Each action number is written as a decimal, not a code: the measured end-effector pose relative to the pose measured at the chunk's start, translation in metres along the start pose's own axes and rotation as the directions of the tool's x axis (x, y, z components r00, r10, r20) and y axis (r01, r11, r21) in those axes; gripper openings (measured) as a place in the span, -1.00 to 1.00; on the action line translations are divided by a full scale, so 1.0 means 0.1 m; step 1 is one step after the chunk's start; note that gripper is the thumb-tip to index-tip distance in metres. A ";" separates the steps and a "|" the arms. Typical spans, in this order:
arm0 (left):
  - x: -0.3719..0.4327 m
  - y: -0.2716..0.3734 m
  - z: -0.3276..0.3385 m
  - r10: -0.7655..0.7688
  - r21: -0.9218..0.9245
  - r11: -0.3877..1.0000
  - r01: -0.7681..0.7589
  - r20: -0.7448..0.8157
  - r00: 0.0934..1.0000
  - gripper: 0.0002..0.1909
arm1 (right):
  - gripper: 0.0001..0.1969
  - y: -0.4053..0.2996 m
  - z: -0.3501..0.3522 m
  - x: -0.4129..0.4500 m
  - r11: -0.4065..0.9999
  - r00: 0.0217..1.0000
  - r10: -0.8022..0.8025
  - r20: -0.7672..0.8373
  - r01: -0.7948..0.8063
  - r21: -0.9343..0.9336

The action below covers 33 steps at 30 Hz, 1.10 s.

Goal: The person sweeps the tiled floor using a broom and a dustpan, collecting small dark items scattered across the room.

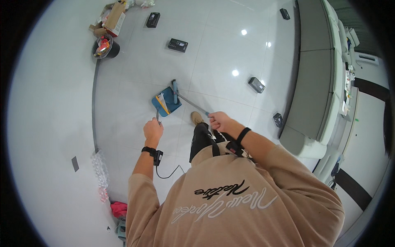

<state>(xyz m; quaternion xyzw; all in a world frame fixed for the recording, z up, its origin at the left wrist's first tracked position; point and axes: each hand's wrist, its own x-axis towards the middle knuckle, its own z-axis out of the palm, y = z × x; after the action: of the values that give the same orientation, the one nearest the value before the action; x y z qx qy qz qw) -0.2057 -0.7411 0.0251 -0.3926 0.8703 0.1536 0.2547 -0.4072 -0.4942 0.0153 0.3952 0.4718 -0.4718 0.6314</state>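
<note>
My left hand (153,129) is closed around the handle of a blue dustpan (174,108), which rests on the tiled floor ahead of me. A yellow-edged strip and a pale piece show in the pan. My right hand (219,121) grips the end of a long grey broom handle (193,104). The broom's blue head (175,92) is at the right side of the dustpan, over its edge. Whether the bristles touch the pan or the floor, I cannot tell.
Several black boxes lie on the floor, one (178,45) beyond the dustpan, another (256,85) to the right. A black bin (114,50) and an open cardboard box (115,15) stand by the left wall. A grey sofa (314,77) runs along the right. My shoe (196,118) is near the broom handle.
</note>
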 end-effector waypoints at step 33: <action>0.39 1.29 -2.05 -0.716 -0.608 0.685 0.403 -0.459 0.525 -0.61 | -0.76 -4.46 -2.51 -0.99 0.863 0.923 -0.304 -0.234 0.164 -0.477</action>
<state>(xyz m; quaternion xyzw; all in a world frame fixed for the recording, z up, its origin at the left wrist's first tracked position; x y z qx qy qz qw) -0.3920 -0.7768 0.1806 -0.7307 0.6630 0.0961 -0.1310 -0.9065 -0.3432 0.0265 0.2451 0.7033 -0.3580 0.5631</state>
